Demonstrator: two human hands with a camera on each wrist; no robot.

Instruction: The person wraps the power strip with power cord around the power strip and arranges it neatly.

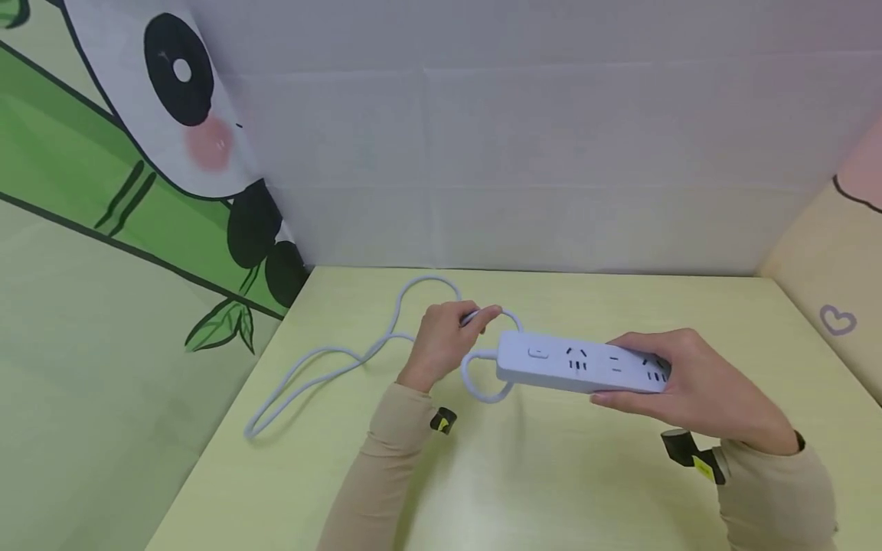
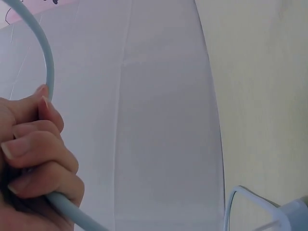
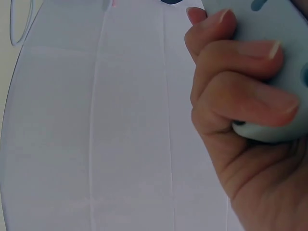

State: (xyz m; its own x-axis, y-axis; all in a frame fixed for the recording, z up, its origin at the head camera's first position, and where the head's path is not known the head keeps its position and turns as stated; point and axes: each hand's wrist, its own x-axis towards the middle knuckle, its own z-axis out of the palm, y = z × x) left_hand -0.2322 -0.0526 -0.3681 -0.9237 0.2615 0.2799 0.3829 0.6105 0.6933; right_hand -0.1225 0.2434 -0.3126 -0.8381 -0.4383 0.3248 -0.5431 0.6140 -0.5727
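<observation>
A white power strip [image 1: 579, 363] with several sockets and a switch is held above the table, right of the middle in the head view. My right hand [image 1: 710, 375] grips its right end, with the thumb along the near side. In the right wrist view, curled fingers [image 3: 260, 101] wrap around the strip's end. My left hand [image 1: 444, 337] holds the white power cord [image 1: 491, 398] close to the strip's left end. The left wrist view shows the fingers [image 2: 45, 149] curled round the cord, which comes out above and below the fist.
More of the cord [image 1: 296, 390] lies in loose loops on the pale yellow table [image 1: 551, 474], to the left. A grey-white panel [image 1: 517, 168] stands along the table's back edge. Printed side panels with a cartoon figure [image 1: 207, 99] and a heart [image 1: 837, 320] flank the table.
</observation>
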